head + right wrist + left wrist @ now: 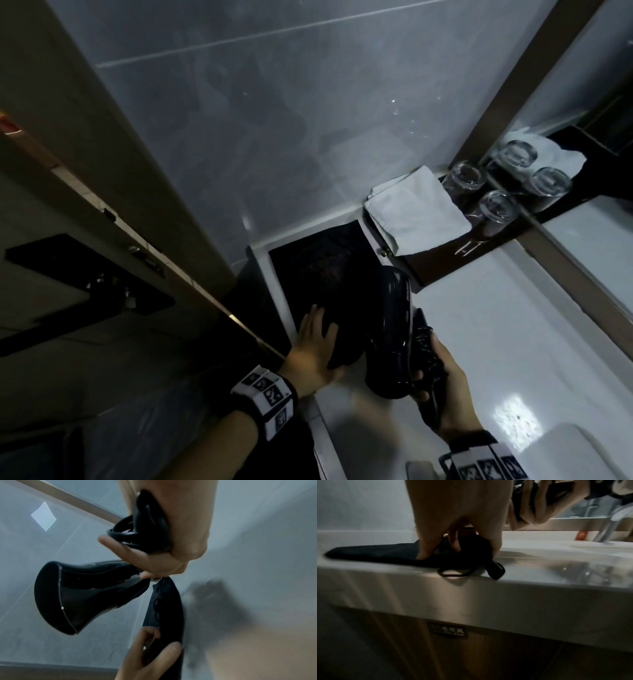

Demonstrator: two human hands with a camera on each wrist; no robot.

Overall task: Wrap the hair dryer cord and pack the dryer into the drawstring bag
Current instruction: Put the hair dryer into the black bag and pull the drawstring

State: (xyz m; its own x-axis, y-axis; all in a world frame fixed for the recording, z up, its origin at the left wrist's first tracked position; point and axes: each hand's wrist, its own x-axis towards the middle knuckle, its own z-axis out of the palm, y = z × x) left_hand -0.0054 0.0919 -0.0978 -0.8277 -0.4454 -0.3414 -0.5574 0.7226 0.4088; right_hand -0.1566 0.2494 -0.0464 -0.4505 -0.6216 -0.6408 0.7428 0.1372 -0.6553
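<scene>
L hand [313,349] pinches bag [318,270] on counter [479,325]; R hand [445,390] grip clenched on dryer [390,329] w/ cord.

The head view looks steeply down on the white counter [479,308]; both wrist views sit close, low beside the counter, sharing its edge.

Glossy black hair dryer [388,329], matte black drawstring bag [318,274], white countertop [496,325], white cloth [416,209].
</scene>
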